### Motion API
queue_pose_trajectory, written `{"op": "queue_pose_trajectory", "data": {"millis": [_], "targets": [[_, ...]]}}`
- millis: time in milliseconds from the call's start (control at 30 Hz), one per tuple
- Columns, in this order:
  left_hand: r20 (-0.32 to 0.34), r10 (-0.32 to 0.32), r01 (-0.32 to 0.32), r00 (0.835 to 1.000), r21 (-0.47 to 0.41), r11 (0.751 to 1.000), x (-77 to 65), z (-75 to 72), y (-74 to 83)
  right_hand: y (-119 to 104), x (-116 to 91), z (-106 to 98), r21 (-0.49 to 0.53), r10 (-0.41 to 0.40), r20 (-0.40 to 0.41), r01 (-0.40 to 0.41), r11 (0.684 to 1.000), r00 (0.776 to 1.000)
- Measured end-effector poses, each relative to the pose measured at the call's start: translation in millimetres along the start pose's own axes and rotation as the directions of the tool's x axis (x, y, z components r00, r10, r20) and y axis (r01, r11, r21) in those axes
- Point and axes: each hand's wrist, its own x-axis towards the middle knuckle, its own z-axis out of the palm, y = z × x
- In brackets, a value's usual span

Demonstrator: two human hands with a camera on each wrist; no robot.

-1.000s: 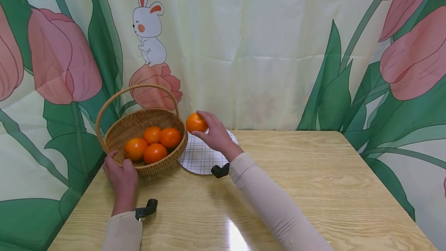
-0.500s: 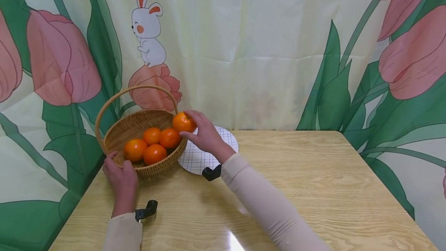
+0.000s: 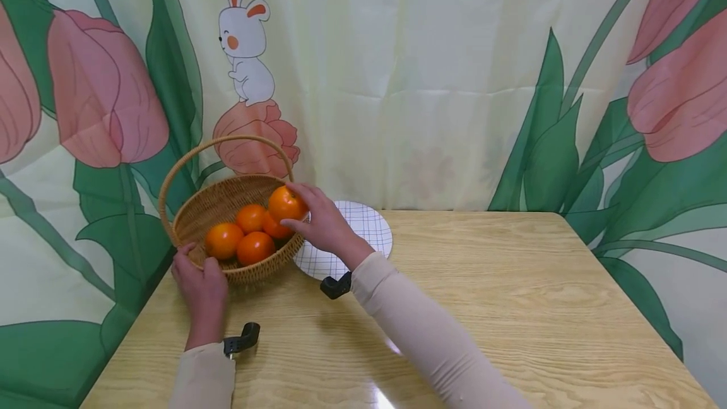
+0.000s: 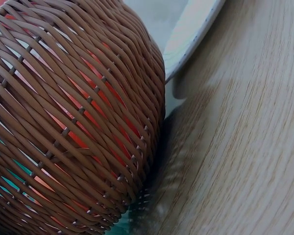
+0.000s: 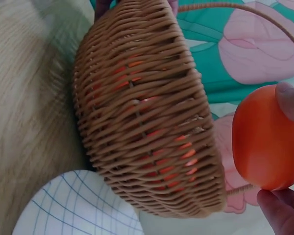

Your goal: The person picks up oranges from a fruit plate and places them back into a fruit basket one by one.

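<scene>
My right hand point(image 3: 325, 221) grips an orange point(image 3: 286, 203) over the right rim of a wicker basket point(image 3: 195, 206) with an arched handle. In the right wrist view, thumb and fingers hold that orange point(image 5: 267, 139) just beyond the basket's rim point(image 5: 206, 112). Several more oranges point(image 3: 255, 248) lie inside the basket, one partly covered by the held one. At the basket's near left, my left hand point(image 3: 200, 286) grips the rim, thumb over the edge. The left wrist view shows the woven side point(image 4: 78, 117) close up, orange colour showing through its gaps.
A round white plate point(image 3: 369, 232) with a blue grid pattern lies right of the basket, partly behind my right hand. Wooden tabletop point(image 3: 483, 295) stretches to the right. Behind the table hangs a curtain point(image 3: 443, 81) printed with tulips and a rabbit.
My right hand has carried the orange left, from above the plate to over the basket's right side. The left hand keeps its hold on the rim, and the basket stays put.
</scene>
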Motion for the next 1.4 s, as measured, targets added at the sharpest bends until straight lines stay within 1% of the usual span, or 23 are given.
{"op": "queue_pose_trajectory", "data": {"millis": [167, 333, 500, 700, 800, 933, 1100, 1233, 1300, 1400], "targets": [[-0.002, 0.025, -0.025, 1.000, -0.001, 1.000, -0.8, 2.2, 1.7, -2, 0, 6, 0.003, 0.017, 0.029, -0.017, 1.000, 0.999], [0.003, 0.025, -0.025, 1.000, 0.006, 1.000, -2.3, 3.9, 2.6, -3, -2, 12, 0.002, 0.034, 0.055, -0.034, 0.999, 0.998], [-0.004, 0.027, -0.027, 1.000, 0.006, 1.000, -4.1, 5.4, 3.0, -2, 0, 18, -0.047, 0.029, 0.091, -0.025, 0.999, 0.995], [0.017, 0.016, -0.016, 1.000, 0.017, 1.000, -4.2, 5.0, 5.9, -1, 0, 20, -0.122, 0.050, 0.136, -0.034, 0.992, 0.990], [0.026, -0.002, 0.002, 1.000, 0.018, 1.000, -2.5, 5.4, 7.2, 0, 1, 20, -0.152, 0.052, 0.141, -0.030, 0.988, 0.989], [0.023, -0.023, 0.022, 0.999, 0.018, 1.000, -0.6, 7.0, 8.8, 0, 4, 21, -0.181, 0.031, 0.152, -0.003, 0.983, 0.988], [0.015, -0.016, 0.016, 1.000, 0.014, 1.000, 0.5, 8.2, 9.9, 1, 5, 20, -0.183, 0.006, 0.158, 0.024, 0.983, 0.987], [0.002, 0.003, -0.003, 1.000, 0.013, 1.000, 1.6, 6.4, 9.7, 4, 2, 19, -0.171, -0.008, 0.141, 0.033, 0.985, 0.990], [0.009, -0.009, 0.008, 1.000, 0.016, 1.000, 2.5, 3.8, 9.1, 6, 0, 19, -0.160, -0.012, 0.129, 0.033, 0.987, 0.992], [0.041, -0.057, 0.056, 0.998, 0.028, 0.998, 4.5, -1.9, 8.3, 10, -5, 18, -0.149, 0.001, 0.115, 0.017, 0.989, 0.993]]}}
